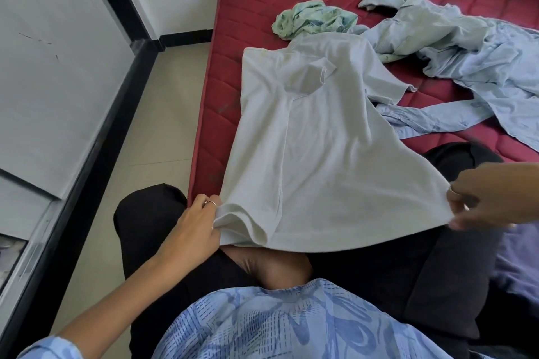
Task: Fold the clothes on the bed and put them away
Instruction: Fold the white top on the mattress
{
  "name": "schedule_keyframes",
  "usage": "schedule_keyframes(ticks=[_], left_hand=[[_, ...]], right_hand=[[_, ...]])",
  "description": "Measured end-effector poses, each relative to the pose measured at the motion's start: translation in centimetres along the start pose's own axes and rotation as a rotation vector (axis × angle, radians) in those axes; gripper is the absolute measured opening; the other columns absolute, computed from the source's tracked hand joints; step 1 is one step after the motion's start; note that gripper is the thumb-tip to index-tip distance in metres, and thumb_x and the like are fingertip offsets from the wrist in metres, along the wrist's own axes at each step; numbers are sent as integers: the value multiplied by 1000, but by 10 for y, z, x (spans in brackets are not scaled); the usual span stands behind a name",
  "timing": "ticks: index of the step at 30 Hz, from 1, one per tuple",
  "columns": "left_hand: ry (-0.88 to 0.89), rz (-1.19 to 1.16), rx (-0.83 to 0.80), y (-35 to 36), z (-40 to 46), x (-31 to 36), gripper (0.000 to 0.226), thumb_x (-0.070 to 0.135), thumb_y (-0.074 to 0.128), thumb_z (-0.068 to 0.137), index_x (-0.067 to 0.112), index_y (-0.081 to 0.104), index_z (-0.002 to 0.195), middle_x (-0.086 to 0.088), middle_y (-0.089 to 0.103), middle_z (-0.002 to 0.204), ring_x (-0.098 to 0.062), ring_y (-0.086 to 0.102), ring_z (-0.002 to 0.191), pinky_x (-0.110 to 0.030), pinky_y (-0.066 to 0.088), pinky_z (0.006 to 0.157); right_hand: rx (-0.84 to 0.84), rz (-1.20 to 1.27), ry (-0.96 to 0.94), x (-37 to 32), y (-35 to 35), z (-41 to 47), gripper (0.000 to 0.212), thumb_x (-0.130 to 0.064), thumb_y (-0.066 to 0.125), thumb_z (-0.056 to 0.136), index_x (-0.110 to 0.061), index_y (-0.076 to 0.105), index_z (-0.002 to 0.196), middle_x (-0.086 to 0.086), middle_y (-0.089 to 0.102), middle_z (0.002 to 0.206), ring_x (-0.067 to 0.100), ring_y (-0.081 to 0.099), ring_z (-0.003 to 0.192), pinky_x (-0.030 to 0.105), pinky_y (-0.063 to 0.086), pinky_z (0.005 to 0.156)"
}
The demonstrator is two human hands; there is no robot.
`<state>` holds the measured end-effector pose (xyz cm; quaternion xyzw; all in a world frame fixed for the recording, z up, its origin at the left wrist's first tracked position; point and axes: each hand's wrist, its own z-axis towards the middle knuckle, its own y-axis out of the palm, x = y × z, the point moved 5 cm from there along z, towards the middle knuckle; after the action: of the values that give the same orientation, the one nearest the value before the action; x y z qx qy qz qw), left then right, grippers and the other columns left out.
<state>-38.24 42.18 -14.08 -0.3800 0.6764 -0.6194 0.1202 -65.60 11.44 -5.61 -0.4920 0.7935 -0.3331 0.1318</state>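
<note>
White T-shirt [315, 154]: it lies spread on the bed [262, 3], collar to the far side, hem toward the person; one sleeve is already turned in over the chest, I think to narrow the shape for folding.
Left hand [194, 227]: it pinches the near left corner of the hem, so the cloth is kept tight.
Right hand [490, 198]: it is blurred, but the fingers seem to grip the opposite hem corner, pulling outward to flatten the wrinkles.
Hem: it hangs over the person's crossed legs, lifted a little from the mattress.
Blue shirt [466, 61]: crumpled beside the T-shirt, not folded yet.
Green garment [315, 19]: bunched near the collar, waiting too.
Progress: probably early, because nothing is put away.
</note>
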Motion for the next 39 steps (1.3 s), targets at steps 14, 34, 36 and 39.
schedule_keyframes(ticks=[14,34,36,39], left_hand=[[-99,-459,152,-4,3,-9,16,6,55,90,14,43,83,-1,48,69,-11,41,56,-19,34,51],[62,-207,111,14,1,-4,27,-7,54,79,19,52,85,9,47,83,-16,53,74,-17,39,60],[145,-60,113,13,-3,2,30,-8,58,76,17,58,93,9,48,93,-16,55,75,-22,41,58],[322,151,47,16,-9,8,45,-5,72,60,20,63,96,8,51,95,-10,53,71,-17,40,55]], right_hand=[[-107,94,-370,-153,-4,85,33,-61,62,80,-29,56,85,-7,61,80,16,66,74,32,52,82],[844,246,-673,-212,-21,96,20,4,53,88,-6,63,103,8,54,117,32,63,87,40,53,63],[903,177,-709,-202,-16,91,26,11,60,79,-6,63,98,7,58,114,29,62,88,36,54,58],[619,186,-689,-194,4,105,28,5,50,87,-9,63,107,4,58,120,27,60,104,35,50,84]])
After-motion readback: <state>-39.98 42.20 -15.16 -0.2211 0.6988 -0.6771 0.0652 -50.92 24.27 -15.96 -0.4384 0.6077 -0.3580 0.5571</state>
